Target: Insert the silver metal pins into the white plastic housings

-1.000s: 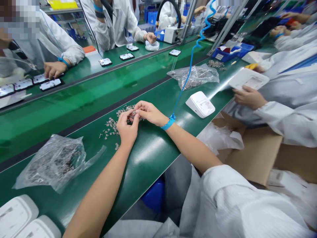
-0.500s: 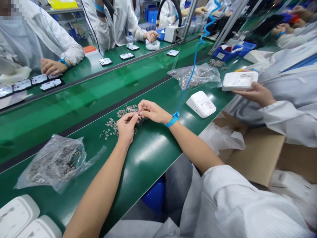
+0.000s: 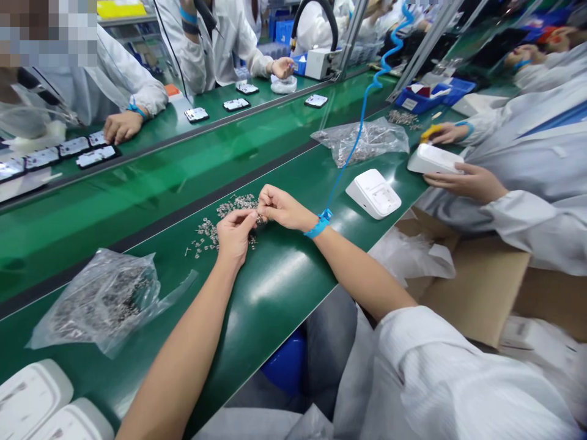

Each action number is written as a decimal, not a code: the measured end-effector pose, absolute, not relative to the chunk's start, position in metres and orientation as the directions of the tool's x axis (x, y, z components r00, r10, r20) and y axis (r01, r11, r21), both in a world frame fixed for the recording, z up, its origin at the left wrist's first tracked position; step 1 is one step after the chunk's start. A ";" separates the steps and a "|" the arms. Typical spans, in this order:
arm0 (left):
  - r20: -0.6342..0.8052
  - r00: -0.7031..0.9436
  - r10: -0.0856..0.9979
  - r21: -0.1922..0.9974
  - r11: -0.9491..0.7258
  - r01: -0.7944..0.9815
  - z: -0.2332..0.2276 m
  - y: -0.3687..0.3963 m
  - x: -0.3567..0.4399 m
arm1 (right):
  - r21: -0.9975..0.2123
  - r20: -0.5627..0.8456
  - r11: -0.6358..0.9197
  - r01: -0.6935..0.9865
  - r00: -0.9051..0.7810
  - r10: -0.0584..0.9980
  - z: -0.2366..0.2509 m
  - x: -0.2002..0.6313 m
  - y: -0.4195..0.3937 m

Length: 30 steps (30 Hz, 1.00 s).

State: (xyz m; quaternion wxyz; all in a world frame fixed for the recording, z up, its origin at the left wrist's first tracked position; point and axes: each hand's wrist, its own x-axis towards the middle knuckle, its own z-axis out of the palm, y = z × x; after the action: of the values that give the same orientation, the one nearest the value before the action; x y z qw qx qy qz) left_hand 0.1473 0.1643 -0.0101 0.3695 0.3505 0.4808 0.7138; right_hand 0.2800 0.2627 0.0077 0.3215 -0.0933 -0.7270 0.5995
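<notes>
At the frame's centre, a small metal part (image 3: 259, 219), possibly a clip, is being pinched between the left hand (image 3: 235, 235) and right hand (image 3: 282, 208), beside loose parts (image 3: 215, 223) on the green surface (image 3: 284, 287).

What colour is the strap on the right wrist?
Blue: the wrist strap shows clearly in the head view.

The pile of small metal parts (image 3: 220, 223) lies on the green table (image 3: 275, 287), between the clear plastic bag of parts (image 3: 98, 302) at left and the white plastic housing (image 3: 373, 193) at right.
</notes>
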 end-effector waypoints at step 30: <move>0.283 -0.432 0.856 0.945 -0.327 -0.030 -0.012 0.161 0.148 | -0.954 0.247 0.027 -0.297 -0.739 0.626 0.017 0.283 0.259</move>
State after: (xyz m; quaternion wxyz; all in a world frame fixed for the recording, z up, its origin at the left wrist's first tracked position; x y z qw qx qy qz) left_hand 0.1476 0.1610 -0.0121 0.3194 0.4267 0.4843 0.6938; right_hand 0.2829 0.2594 0.0167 0.3368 -0.1302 -0.6323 0.6854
